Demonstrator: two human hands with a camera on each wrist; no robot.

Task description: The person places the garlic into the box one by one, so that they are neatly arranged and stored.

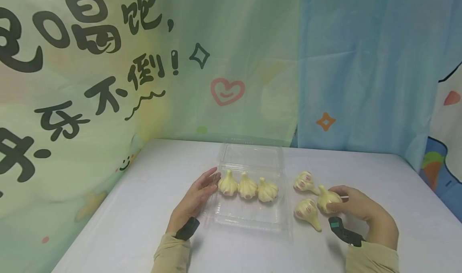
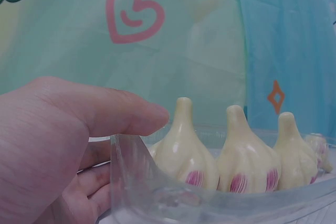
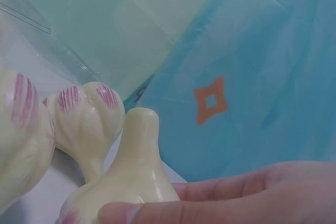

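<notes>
My left hand [image 1: 196,193] holds the left side of an open clear plastic box [image 1: 249,217]; in the left wrist view its thumb lies over the rim and the fingers bend outside the wall. Three garlic bulbs stand in a row across the box, stems up: a left one [image 1: 228,183], a middle one [image 1: 247,186] and a right one [image 1: 268,190]. To the right of the box, my right hand [image 1: 355,203] grips another garlic bulb [image 1: 326,200] between thumb and fingers, its stem pointing up. Two garlic bulbs [image 1: 304,182] [image 1: 306,213] lie beside it on their sides.
The box's transparent lid [image 1: 251,156] is folded back toward the rear of the white table [image 1: 144,233]. Behind the table hang a green printed curtain [image 1: 231,32] and a blue one [image 1: 368,56].
</notes>
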